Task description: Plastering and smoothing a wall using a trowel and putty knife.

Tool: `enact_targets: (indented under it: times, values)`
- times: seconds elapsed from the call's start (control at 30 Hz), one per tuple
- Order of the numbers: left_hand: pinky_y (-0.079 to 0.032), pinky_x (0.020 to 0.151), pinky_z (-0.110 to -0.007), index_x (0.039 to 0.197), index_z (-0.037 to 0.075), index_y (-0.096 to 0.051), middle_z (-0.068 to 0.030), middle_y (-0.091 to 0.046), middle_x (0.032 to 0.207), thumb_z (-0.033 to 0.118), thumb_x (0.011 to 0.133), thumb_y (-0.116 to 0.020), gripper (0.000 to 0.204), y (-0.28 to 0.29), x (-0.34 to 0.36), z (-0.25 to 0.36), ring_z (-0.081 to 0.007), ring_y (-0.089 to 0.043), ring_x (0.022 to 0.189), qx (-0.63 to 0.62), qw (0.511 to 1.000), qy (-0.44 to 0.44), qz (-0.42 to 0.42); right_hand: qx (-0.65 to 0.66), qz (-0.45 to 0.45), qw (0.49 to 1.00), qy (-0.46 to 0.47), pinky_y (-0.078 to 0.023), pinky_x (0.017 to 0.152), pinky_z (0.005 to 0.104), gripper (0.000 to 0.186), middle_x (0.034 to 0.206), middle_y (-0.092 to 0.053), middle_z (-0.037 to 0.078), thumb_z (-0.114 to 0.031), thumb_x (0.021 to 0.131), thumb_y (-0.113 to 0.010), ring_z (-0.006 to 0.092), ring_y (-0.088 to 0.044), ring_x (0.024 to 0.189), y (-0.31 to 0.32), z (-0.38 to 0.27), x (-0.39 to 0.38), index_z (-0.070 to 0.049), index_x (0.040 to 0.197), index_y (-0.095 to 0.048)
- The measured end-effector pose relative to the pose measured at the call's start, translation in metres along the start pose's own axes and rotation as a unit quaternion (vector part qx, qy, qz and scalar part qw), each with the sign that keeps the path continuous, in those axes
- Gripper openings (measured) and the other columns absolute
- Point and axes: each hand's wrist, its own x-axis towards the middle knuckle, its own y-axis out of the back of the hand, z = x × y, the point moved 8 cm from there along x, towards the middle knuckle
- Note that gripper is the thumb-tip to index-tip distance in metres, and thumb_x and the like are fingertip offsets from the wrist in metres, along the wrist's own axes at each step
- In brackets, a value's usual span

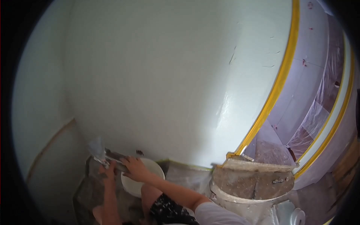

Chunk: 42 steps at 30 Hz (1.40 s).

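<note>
My left hand (108,169) is closed on a scraper-like tool (97,148) with a pale, shiny blade. The blade is smeared by motion, so its exact kind is unclear. Beside it, my right hand (135,168) reaches across from the right, its fingers bent over a long grey flat tool (115,155). Both hands are close together at the lower left, near the foot of the wall. Just under my right hand stands a white bucket (131,186), its rim partly covered by my forearm.
A smooth pale wall (150,82) fills the middle, edged at right by yellow tape (287,65). Right of the bucket stands a dirty, plaster-spattered half-round platform (251,182). Clear plastic sheeting (187,174) lies along the wall's foot. Pale items (287,213) lie at lower right.
</note>
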Motion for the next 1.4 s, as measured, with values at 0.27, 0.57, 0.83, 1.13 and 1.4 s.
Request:
enact_targets:
  times: [0.27,0.57,0.83,1.13,1.4]
  values:
    - [-0.039,0.04,-0.024,0.085,0.005,-0.054,-0.0021,-0.056,0.064,0.02,0.083,-0.07,0.022,-0.12,-0.027,0.063,-0.0093,-0.051,0.046,0.001,0.992,-0.001,-0.126,-0.017,0.126,0.977,-0.173,-0.048,0.074,0.0473,0.032,0.094,-0.061,0.022,-0.02,0.08,-0.063,0.0404,-0.06,0.09,0.03,0.096,-0.024,-0.003,0.106,-0.052]
    - [-0.042,0.047,-0.024,0.088,0.005,-0.055,-0.004,-0.056,0.07,0.032,0.096,-0.052,0.029,-0.121,-0.062,0.05,-0.0101,-0.052,0.054,-0.145,0.894,0.185,-0.382,0.606,0.367,0.67,-0.221,-0.051,0.059,0.0292,0.012,0.08,-0.062,0.004,-0.014,0.089,-0.062,0.0168,-0.061,0.067,0.13,0.231,-0.148,-0.007,0.097,-0.059]
    - [-0.041,0.049,-0.023,0.093,0.003,-0.059,-0.004,-0.055,0.069,0.03,0.098,-0.049,0.029,-0.182,-0.117,0.01,-0.0104,-0.051,0.054,-0.08,0.786,0.199,-0.58,0.776,0.368,0.508,-0.066,-0.048,0.092,0.0467,0.05,0.126,-0.055,0.011,-0.043,0.095,-0.043,0.0288,-0.056,0.111,0.153,0.239,-0.187,-0.007,0.128,-0.048]
    - [-0.042,0.05,-0.024,0.088,0.003,-0.059,-0.0042,-0.055,0.069,0.029,0.096,-0.054,0.028,-0.193,-0.084,0.051,-0.0109,-0.051,0.055,-0.12,0.8,0.113,-0.577,0.507,0.096,0.828,-0.22,-0.048,0.054,0.0237,0.015,0.071,-0.061,0.003,-0.002,0.077,-0.07,0.0103,-0.058,0.06,0.129,0.208,-0.156,-0.003,0.088,-0.06]
    - [-0.042,0.05,-0.025,0.088,0.001,-0.062,-0.0042,-0.058,0.071,0.029,0.094,-0.058,0.029,-0.203,-0.107,0.007,-0.0102,-0.052,0.056,0.002,0.751,0.121,-0.649,0.687,0.379,0.592,-0.185,-0.053,0.058,0.0296,0.014,0.081,-0.064,0.005,-0.004,0.084,-0.06,0.0154,-0.063,0.066,0.174,0.198,-0.112,-0.003,0.098,-0.059]
